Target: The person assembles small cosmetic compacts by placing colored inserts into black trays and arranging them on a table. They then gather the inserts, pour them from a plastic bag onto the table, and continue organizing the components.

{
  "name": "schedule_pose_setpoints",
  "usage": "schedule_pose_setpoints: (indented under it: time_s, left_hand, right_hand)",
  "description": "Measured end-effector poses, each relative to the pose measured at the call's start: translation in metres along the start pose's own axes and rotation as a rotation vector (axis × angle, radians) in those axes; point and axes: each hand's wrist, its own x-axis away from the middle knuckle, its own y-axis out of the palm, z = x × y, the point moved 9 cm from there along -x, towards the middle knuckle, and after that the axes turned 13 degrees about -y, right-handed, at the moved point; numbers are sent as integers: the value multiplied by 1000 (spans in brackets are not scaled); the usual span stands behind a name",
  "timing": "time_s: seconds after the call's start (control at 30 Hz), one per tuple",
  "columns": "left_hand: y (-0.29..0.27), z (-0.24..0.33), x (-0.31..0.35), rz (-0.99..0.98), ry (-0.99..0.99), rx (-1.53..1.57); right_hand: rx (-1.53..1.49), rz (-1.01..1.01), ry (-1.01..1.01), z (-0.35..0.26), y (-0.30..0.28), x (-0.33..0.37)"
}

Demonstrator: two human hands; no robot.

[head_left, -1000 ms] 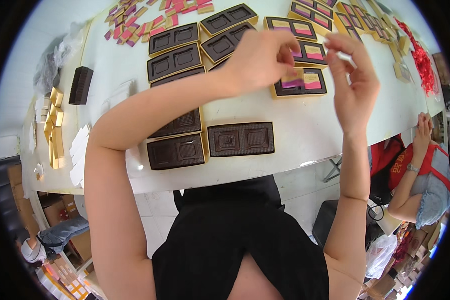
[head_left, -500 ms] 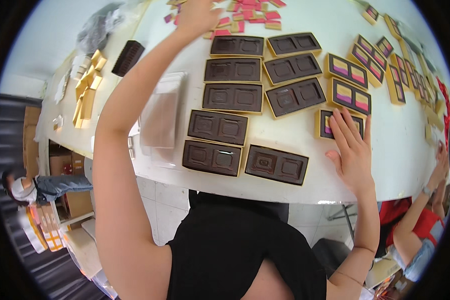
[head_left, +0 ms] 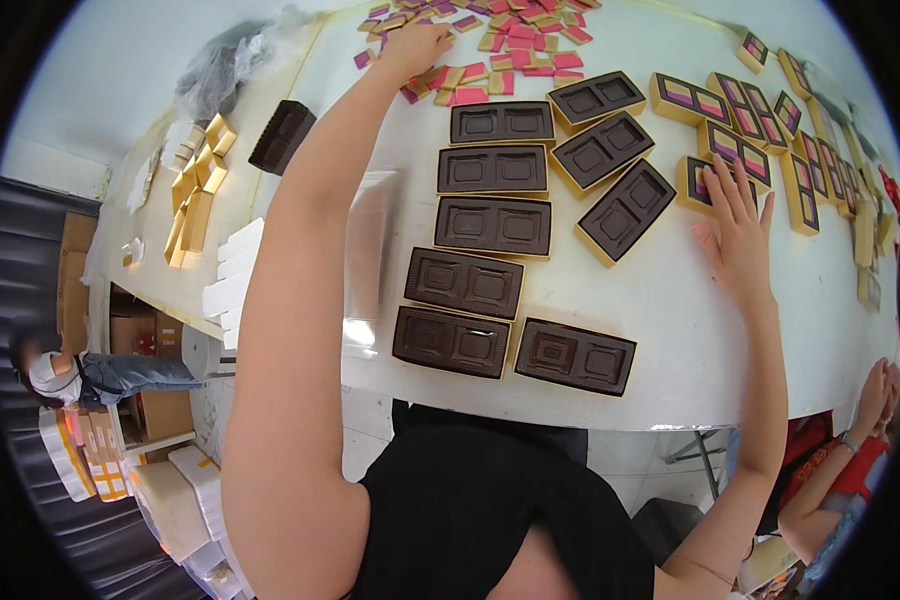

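My left hand [head_left: 417, 50] is at the far edge of a loose pile of small wrapped pieces [head_left: 521, 44], pink-and-gold and purple-and-gold. Its fingers are drawn together among the pieces; what they hold, if anything, is hidden. My right hand [head_left: 742, 240] lies with fingers spread over a gold box [head_left: 694, 182] with pieces in it, fingertips also reaching the filled box [head_left: 752, 165] just beyond. Between my arms stand several gold boxes with dark two-compartment trays, such as the near box [head_left: 576, 356] and the tilted box [head_left: 625, 212]; their compartments hold no pieces.
More filled boxes [head_left: 745, 105] crowd the right side of the white table [head_left: 670, 330]. Left of the rows are a clear plastic sheet [head_left: 372, 250], a stack of dark trays [head_left: 282, 137] and gold box parts [head_left: 199, 185]. Another person's hands [head_left: 875, 395] show at the right edge.
My right hand has pushed several filled boxes farther away. A tray box in the right column has turned more steeply. My left hand has moved within the pile. The view has shifted slightly.
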Motion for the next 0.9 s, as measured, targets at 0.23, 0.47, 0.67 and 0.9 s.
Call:
schedule_pose_setpoints:
  time_s: [0.23, 0.47, 0.67, 0.9]
  left_hand:
    - [-70, 105, 22, -48, 64, 376]
    - [-119, 274, 128, -368, 355, 832]
    - [-121, 288, 134, -358, 460, 892]
    - [-86, 275, 154, -256, 501, 237]
  right_hand:
    - [-241, 183, 73, -22, -60, 31]
    - [-692, 431, 181, -22, -68, -22]
    - [-1599, 180, 439, -25, -23, -34]
    - [-1062, 442, 476, -9, -18, -34]
